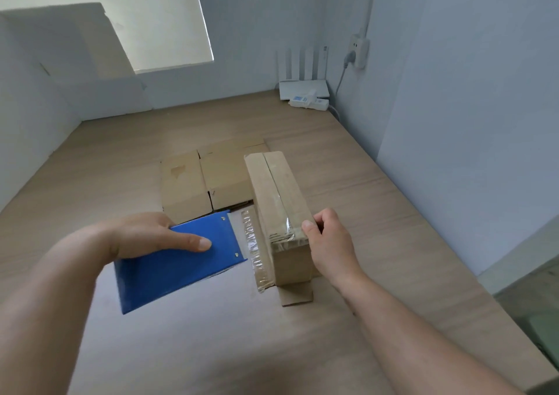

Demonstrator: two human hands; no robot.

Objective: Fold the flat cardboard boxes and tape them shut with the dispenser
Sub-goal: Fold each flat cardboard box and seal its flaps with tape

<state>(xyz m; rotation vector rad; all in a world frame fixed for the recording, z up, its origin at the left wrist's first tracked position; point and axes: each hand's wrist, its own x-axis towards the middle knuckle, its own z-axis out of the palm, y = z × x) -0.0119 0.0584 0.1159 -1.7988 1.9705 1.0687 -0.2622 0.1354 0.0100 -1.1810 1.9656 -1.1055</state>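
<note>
A folded brown cardboard box [279, 195] stands on the wooden table [363, 207], with clear tape along its top seam and down its near end. My right hand [328, 243] grips the box's near right corner, thumb on the taped top edge. My left hand [151, 235] holds the blue tape dispenser [178, 261] just left of the box, forefinger stretched along its top. A crinkled strip of clear tape [255, 249] runs between the dispenser's blade end and the box's near end. Several flat cardboard boxes [205, 179] lie behind the dispenser.
A large pale cardboard box [75, 61] stands at the back left against the wall. A white router [304, 87] and a power strip [310, 102] sit in the far right corner, with a wall socket [358, 51] above. The table's right edge [472, 276] runs close by.
</note>
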